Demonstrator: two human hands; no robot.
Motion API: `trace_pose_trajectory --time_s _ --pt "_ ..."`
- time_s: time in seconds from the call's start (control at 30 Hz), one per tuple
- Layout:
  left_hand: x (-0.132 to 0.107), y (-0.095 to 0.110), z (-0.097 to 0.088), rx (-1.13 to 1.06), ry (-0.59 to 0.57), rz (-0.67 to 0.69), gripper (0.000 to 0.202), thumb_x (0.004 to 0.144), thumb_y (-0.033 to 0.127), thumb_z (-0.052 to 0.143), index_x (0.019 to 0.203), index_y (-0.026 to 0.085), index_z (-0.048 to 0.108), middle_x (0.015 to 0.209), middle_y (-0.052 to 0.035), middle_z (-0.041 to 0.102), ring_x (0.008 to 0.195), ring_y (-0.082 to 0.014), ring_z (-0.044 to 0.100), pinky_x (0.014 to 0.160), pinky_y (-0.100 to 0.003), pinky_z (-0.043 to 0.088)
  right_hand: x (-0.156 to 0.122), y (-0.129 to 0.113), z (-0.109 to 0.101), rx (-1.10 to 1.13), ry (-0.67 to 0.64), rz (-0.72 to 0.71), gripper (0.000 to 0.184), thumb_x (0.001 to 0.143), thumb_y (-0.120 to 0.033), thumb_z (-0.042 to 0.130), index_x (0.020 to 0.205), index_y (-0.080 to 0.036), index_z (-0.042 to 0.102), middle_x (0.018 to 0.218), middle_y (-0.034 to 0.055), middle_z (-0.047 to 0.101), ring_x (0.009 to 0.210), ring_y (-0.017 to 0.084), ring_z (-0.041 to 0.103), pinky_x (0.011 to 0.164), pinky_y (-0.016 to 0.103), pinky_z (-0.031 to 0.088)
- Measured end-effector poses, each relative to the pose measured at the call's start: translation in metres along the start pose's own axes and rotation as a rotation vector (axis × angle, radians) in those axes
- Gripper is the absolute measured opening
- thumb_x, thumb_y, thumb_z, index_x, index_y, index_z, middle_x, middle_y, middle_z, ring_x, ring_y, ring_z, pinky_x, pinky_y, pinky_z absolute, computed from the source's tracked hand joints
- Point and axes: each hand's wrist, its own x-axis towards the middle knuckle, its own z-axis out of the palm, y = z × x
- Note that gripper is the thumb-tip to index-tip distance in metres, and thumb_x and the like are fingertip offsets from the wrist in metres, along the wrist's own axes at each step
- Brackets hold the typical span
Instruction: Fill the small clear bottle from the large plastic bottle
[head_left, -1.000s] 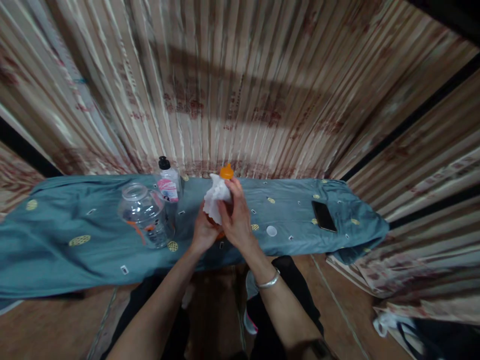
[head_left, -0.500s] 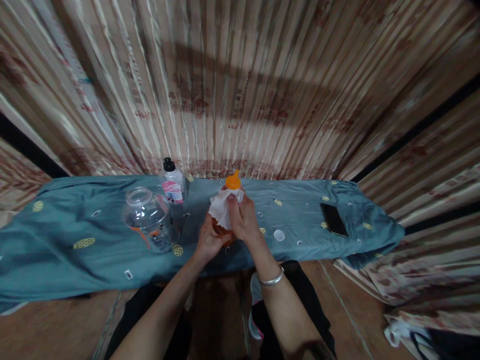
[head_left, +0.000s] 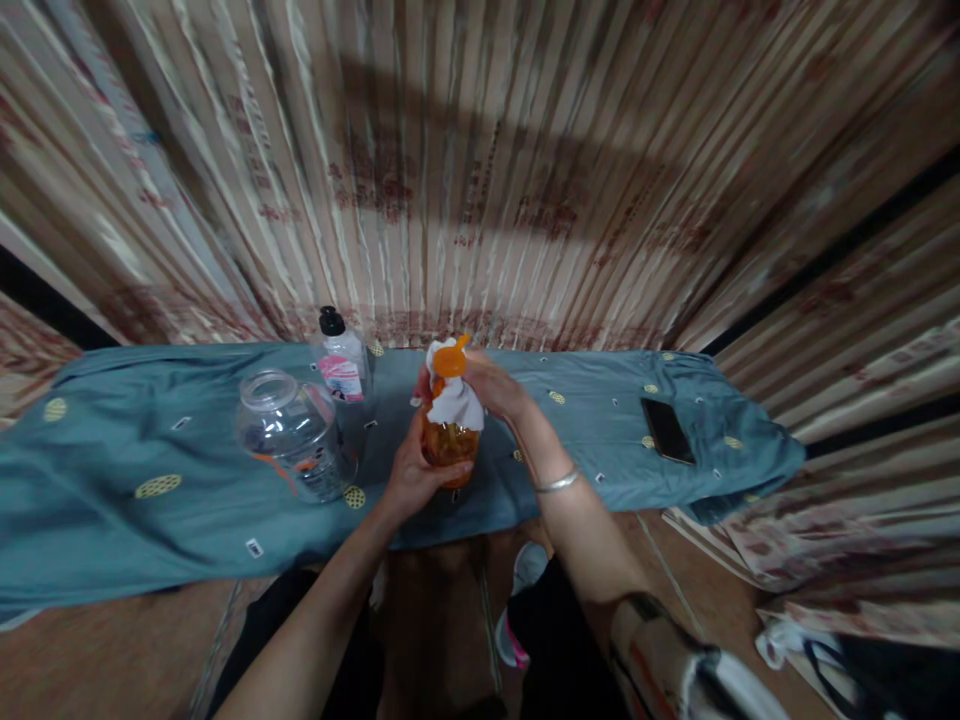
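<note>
An amber bottle with an orange spout-like top stands near the middle of the bench. My left hand is wrapped around its lower body, thumb across the front. A crumpled white tissue drapes over the bottle's shoulder and neck, just below the orange top. My right hand reaches round the far right side of the neck and presses the tissue there. Its fingertips are hidden behind the bottle and the tissue.
A clear wide-mouthed plastic jar and a clear bottle with a black cap and pink label stand to the left. A dark phone lies at the right. A blue-green patterned cloth covers the bench; a pleated curtain hangs behind.
My right hand has moved from the front of the bottle round to its far right side. The tissue now hangs over the front, more amber shows, and my right forearm has swung outward.
</note>
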Motion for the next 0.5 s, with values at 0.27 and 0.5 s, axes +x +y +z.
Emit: trace_pose_trajectory --time_s 0.27,0.5 --pt "0.001 -0.002 0.004 -0.087 -0.058 -0.037 0.085 0.051 0.039 0.094 0.126 0.022 0.057 0.124 -0.0113 0.071 0.114 -0.0329 0.069 0.100 -0.051 0.054 0.022 -0.004 0.000 0.060 0.025 0.121 0.030 0.087 -0.049 0.065 0.078 -0.021 0.068 0.070 0.0026 0.072 0.069 0.023 0.071 0.061 0.035 0.060" --pt "0.001 -0.002 0.014 -0.065 -0.004 0.049 0.081 0.056 0.046 0.089 0.126 0.020 0.056 0.120 -0.0138 0.072 0.111 -0.0345 0.070 0.098 -0.051 0.055 -0.040 0.035 0.032 -0.443 0.641 -0.270 0.049 0.097 -0.063 0.043 0.100 -0.022 0.069 0.101 0.0102 0.073 0.104 0.027 0.068 0.099 0.042 0.052"
